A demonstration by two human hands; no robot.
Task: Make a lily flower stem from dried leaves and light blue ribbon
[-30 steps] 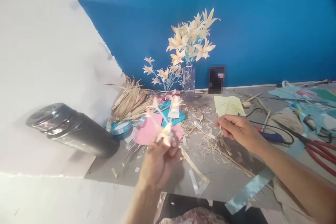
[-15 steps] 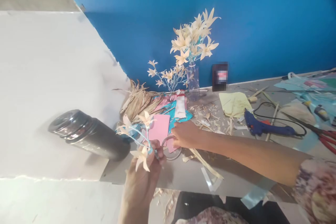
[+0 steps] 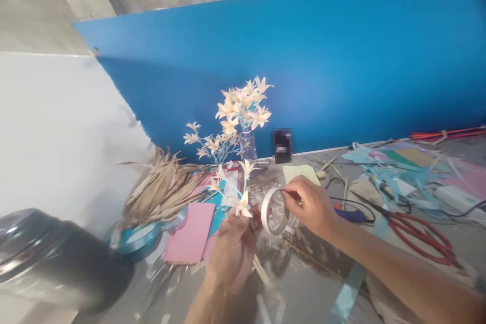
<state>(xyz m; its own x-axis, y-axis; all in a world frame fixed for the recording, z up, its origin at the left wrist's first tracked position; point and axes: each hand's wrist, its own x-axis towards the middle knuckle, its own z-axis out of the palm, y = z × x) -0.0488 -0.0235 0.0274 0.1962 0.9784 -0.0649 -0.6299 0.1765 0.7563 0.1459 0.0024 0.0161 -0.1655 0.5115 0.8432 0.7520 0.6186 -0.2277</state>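
My left hand (image 3: pixel 235 243) is closed around the stems of a small spray of cream artificial flowers (image 3: pixel 243 204), its blooms rising above my fingers. Beside it, my right hand (image 3: pixel 307 205) pinches the rim of a roll of white tape (image 3: pixel 270 212), raised upright off the table. The roll's near side is close to my left fingertips; whether they touch it I cannot tell. Behind my hands, a fuller bunch of the same flowers (image 3: pixel 243 106) stands in a clear vase (image 3: pixel 248 144). A pink paper pad (image 3: pixel 189 233) lies left of my left hand.
A dark flask (image 3: pixel 68 258) stands at the near left, by a blue ribbon roll (image 3: pixel 138 240). Dried husks (image 3: pixel 163 187) are heaped behind. To the right lie red-handled scissors (image 3: pixel 421 235), a blue glue gun (image 3: pixel 351 215) and coloured sheets (image 3: pixel 410 157). A blue wall closes the back.
My right hand has lifted the tape roll from the table and holds it upright by the flowers. The view has shifted right and up; the left hand still grips the spray.
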